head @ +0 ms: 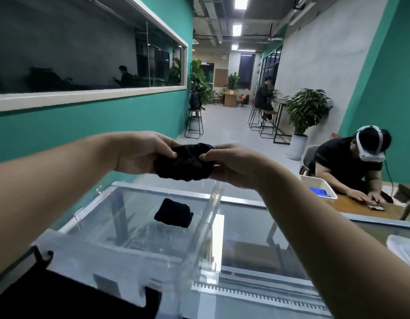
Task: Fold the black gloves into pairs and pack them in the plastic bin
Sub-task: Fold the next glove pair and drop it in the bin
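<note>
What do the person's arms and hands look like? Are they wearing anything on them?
Both forearms are bare: no sleeves show anywhere along them. The left hand and the right hand wear no gloves, and no rings, watch or bracelet can be seen on the fingers or wrists. No cables or markings show on them.

Matt black knit cloth glove bundle [184,162], clear glossy plastic bin [208,217], shiny glass tabletop [257,229], wooden desk [360,207]
</note>
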